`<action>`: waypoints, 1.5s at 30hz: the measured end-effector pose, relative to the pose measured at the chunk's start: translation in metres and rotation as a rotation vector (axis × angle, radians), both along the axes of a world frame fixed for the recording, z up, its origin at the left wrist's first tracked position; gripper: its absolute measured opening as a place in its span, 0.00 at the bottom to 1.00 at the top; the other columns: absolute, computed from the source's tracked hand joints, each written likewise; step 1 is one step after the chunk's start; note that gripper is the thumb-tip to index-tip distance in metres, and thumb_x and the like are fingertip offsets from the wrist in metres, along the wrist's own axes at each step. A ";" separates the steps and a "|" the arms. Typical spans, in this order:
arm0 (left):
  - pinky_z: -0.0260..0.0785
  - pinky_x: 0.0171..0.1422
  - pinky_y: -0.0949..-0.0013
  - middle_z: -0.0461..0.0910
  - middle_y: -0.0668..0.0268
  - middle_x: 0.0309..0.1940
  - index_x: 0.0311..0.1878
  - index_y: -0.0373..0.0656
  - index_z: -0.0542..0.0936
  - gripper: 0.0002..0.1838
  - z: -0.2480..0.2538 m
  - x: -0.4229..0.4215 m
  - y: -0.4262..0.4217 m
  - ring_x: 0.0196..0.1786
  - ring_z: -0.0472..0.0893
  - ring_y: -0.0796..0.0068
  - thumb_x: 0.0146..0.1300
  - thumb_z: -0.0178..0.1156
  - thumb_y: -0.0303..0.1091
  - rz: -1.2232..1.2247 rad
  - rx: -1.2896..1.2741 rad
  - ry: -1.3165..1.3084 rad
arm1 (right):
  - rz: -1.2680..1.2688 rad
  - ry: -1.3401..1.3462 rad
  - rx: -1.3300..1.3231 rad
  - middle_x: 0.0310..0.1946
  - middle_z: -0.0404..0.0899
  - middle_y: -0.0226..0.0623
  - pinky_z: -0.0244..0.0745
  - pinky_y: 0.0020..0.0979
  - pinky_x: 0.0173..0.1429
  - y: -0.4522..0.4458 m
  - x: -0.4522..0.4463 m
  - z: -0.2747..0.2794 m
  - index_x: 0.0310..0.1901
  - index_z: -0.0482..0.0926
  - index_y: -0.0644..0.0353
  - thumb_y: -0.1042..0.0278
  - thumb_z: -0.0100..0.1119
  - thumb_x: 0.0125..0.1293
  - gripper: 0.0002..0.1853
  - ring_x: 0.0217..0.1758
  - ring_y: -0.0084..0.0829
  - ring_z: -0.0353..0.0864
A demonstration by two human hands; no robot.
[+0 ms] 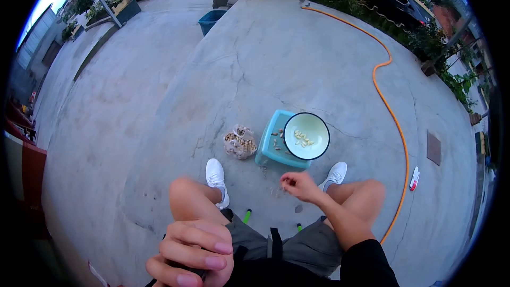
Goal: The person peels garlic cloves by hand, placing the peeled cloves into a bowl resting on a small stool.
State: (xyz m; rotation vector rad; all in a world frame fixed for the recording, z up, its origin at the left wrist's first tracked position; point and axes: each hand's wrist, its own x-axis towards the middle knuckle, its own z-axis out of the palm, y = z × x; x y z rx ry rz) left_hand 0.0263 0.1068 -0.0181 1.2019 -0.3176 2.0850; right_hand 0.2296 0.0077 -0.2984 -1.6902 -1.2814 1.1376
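Observation:
Close to the camera at the bottom left, my left hand (194, 252) has its fingers curled around something dark that I cannot make out. My right hand (300, 186) is above the ground between my knees, just below the stool, with its fingers pinched together; whatever they may hold is too small to name. A white bowl with a dark rim (306, 136) holds several pale peeled cloves. It stands on a light blue plastic stool (270, 151), where several small brownish pieces lie beside it. Left of the stool, a clear plastic bag (240, 142) contains many brownish unpeeled pieces.
An orange hose (396, 122) curves along the right side. Near it lie a red and white packet (414, 178) and a dark square plate (433, 148). A blue-green bin (211, 21) stands farther back. Parked cars and plants line the far edge.

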 end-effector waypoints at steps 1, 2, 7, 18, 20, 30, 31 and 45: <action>0.73 0.31 0.57 0.75 0.55 0.44 0.64 0.47 0.72 0.32 0.003 0.002 0.000 0.35 0.76 0.58 0.74 0.37 0.63 0.053 0.017 -0.005 | -0.004 -0.002 0.000 0.27 0.83 0.34 0.76 0.32 0.36 0.000 -0.002 0.006 0.46 0.82 0.61 0.66 0.62 0.68 0.10 0.30 0.29 0.82; 0.73 0.31 0.57 0.75 0.55 0.44 0.64 0.47 0.72 0.32 0.003 -0.001 0.000 0.35 0.76 0.58 0.74 0.37 0.63 0.049 0.017 -0.007 | 0.084 -0.128 -0.021 0.26 0.82 0.32 0.74 0.31 0.35 0.002 -0.006 0.020 0.44 0.80 0.62 0.68 0.63 0.68 0.08 0.29 0.24 0.80; 0.73 0.31 0.58 0.75 0.54 0.45 0.63 0.46 0.72 0.32 0.005 0.003 0.001 0.34 0.76 0.58 0.75 0.37 0.63 0.081 0.034 -0.031 | -0.065 -0.060 0.032 0.22 0.77 0.33 0.71 0.28 0.31 0.007 0.002 0.030 0.41 0.78 0.61 0.66 0.69 0.64 0.11 0.24 0.23 0.76; 0.73 0.32 0.56 0.75 0.51 0.42 0.55 0.43 0.72 0.28 0.001 -0.001 -0.004 0.33 0.75 0.55 0.75 0.37 0.59 -0.015 -0.027 -0.011 | -0.378 -0.061 0.161 0.21 0.78 0.29 0.70 0.23 0.29 0.007 0.017 0.041 0.38 0.75 0.60 0.65 0.75 0.60 0.15 0.23 0.17 0.76; 0.72 0.31 0.55 0.74 0.53 0.45 0.57 0.46 0.72 0.27 0.004 0.001 -0.003 0.34 0.75 0.57 0.75 0.37 0.58 0.079 0.020 -0.057 | -0.293 -0.144 0.182 0.20 0.77 0.30 0.70 0.24 0.29 0.005 0.013 0.041 0.35 0.76 0.59 0.61 0.76 0.59 0.16 0.22 0.18 0.75; 0.73 0.32 0.56 0.75 0.47 0.34 0.51 0.39 0.71 0.28 -0.007 -0.015 -0.008 0.29 0.75 0.53 0.76 0.37 0.58 -0.105 -0.087 0.018 | -0.504 0.063 0.207 0.18 0.77 0.28 0.68 0.22 0.27 0.009 0.013 0.051 0.34 0.77 0.60 0.63 0.76 0.59 0.15 0.21 0.15 0.74; 0.74 0.32 0.56 0.75 0.45 0.32 0.49 0.38 0.71 0.29 -0.005 -0.011 -0.007 0.28 0.75 0.52 0.76 0.36 0.58 -0.108 -0.096 -0.021 | -0.434 -0.007 0.182 0.19 0.78 0.29 0.69 0.24 0.28 0.009 0.012 0.046 0.33 0.77 0.60 0.62 0.75 0.59 0.15 0.21 0.18 0.75; 0.75 0.27 0.58 0.72 0.56 0.50 0.67 0.53 0.68 0.27 0.000 -0.010 0.000 0.35 0.77 0.59 0.74 0.41 0.59 0.088 0.029 0.093 | 0.572 -0.419 -0.419 0.31 0.83 0.45 0.75 0.48 0.40 -0.005 -0.007 0.004 0.32 0.80 0.58 0.47 0.70 0.56 0.20 0.39 0.50 0.83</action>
